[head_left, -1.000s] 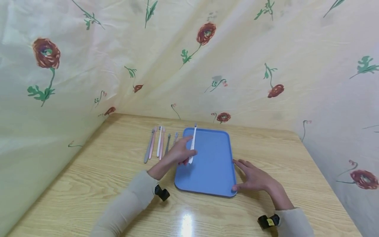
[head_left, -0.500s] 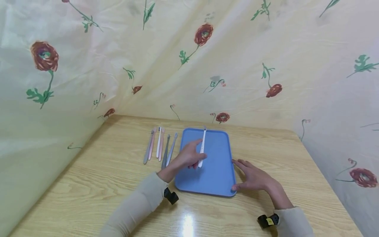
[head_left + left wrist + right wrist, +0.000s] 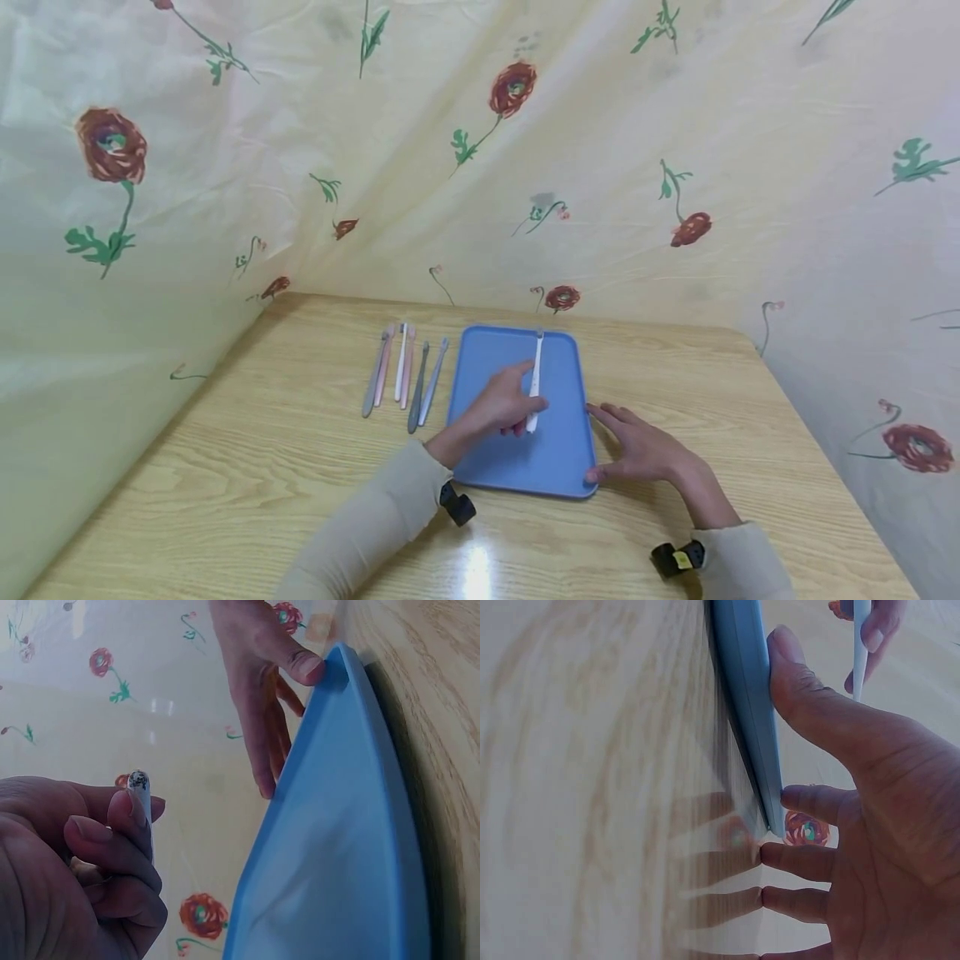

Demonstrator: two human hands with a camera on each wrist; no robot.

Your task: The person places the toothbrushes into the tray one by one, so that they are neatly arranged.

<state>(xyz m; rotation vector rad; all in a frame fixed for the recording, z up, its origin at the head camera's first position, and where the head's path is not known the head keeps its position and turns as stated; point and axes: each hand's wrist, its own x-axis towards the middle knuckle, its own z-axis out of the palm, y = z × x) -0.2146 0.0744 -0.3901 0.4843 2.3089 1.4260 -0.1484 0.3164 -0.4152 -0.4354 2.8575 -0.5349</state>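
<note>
Left hand (image 3: 507,403) pinches toothbrush (image 3: 536,375); only left wrist view shows speckled end (image 3: 139,780).

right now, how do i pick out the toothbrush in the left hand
Find the blue tray on the wooden table. Over it, the left hand holds a white toothbrush. It alone is held; the other toothbrushes lie left of the tray.

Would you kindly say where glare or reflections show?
Head view: glare on the wood-grain table, bottom centre; left wrist: a faint smear, shadow or reflection, on the blue tray; right wrist: the right hand has its fingers mirrored in the table.
</note>
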